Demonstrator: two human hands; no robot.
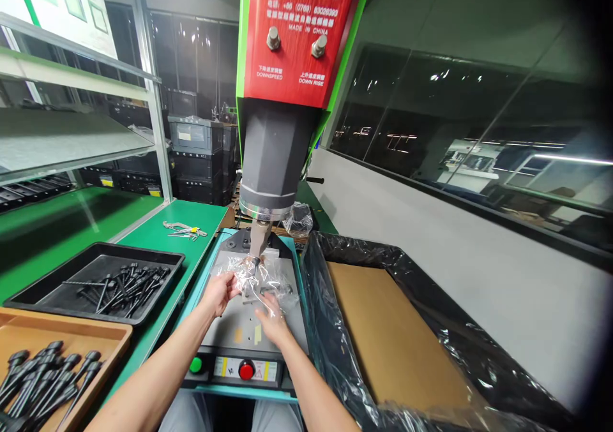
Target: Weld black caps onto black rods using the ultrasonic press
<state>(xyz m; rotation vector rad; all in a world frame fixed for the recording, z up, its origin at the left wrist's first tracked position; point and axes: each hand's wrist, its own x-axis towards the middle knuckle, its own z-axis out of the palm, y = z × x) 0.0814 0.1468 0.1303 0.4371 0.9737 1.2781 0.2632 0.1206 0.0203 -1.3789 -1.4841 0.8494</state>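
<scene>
My left hand (221,291) pinches the left edge of a clear plastic bag (253,275) that lies on the grey machine plate (249,320). The bag has a dark part inside and sits right under the metal horn (260,239) of the welding machine. Over the bag's near right side rests my right hand (274,320), fingers flat and pressing the plastic down. Above them hangs the red and green machine head (299,36).
A black tray (57,285) of black pin-like parts lies on the green bench at left, a brown tray (62,336) with more beside it. A cardboard box lined with black plastic (383,330) stands at right. Green (195,364) and red (246,370) buttons sit near me.
</scene>
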